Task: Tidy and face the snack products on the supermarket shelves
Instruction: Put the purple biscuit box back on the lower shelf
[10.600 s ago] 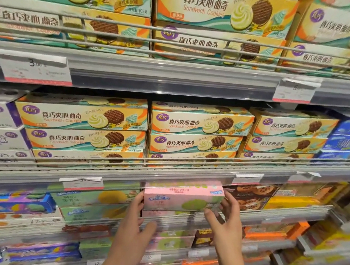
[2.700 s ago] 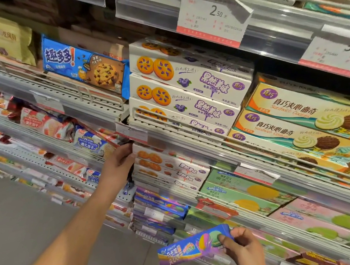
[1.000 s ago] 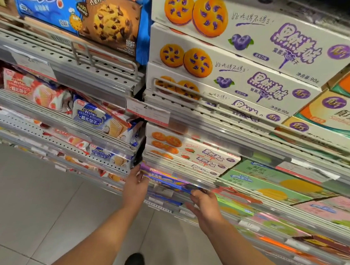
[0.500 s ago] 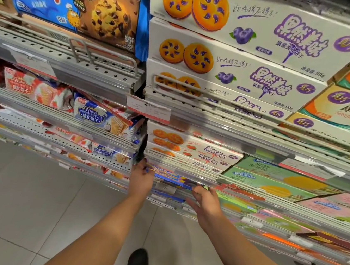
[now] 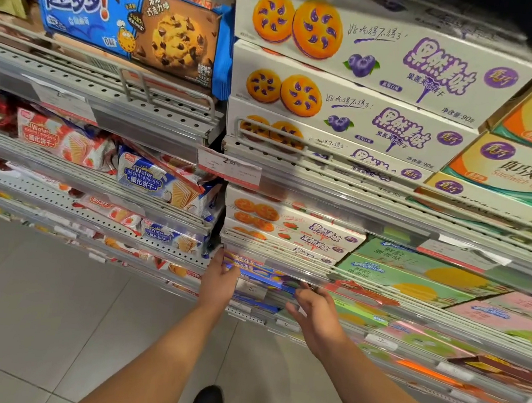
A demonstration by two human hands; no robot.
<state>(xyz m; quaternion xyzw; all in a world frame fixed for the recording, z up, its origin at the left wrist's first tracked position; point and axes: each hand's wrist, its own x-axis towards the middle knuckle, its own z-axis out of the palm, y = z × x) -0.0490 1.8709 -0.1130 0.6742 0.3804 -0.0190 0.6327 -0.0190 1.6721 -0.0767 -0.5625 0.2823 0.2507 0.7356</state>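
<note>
we see warm, even store light, a dark top right corner, wide-angle bending at edges, blurred lower right shelves.

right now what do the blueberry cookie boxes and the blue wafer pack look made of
Blueberry cookie boxes: printed cardboard, likely matte; crisp straight edges and flat faces. Blue wafer pack: glossy plastic film, probably; it is wrinkled, with bright glare.

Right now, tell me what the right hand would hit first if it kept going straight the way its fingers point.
Probably the blue-and-purple flat biscuit box on the low shelf: the right hand reaches with fingers relaxed toward its right end, just short of it, though depth is unclear.
</note>
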